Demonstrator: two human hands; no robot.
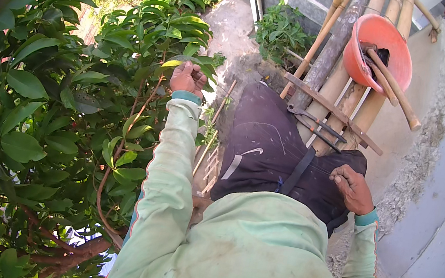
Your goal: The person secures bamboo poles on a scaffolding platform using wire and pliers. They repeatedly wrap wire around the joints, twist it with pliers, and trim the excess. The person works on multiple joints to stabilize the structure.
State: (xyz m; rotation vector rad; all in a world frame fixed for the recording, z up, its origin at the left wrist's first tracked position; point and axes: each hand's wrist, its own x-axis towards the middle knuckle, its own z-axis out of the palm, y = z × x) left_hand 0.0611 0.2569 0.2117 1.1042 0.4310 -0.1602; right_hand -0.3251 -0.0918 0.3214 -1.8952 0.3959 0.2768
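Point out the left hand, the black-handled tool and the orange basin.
Left hand [188, 79]: head view, middle of the hand.
Black-handled tool [326, 127]: head view, on its upper handle.
Orange basin [400, 51]: head view, on its wall, right of the wooden handles [393, 88].

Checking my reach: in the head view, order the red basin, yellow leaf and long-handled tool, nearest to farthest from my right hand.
From the right hand:
1. Long-handled tool: ahead, slightly left.
2. Red basin: farther ahead.
3. Yellow leaf: far left, near the left hand.
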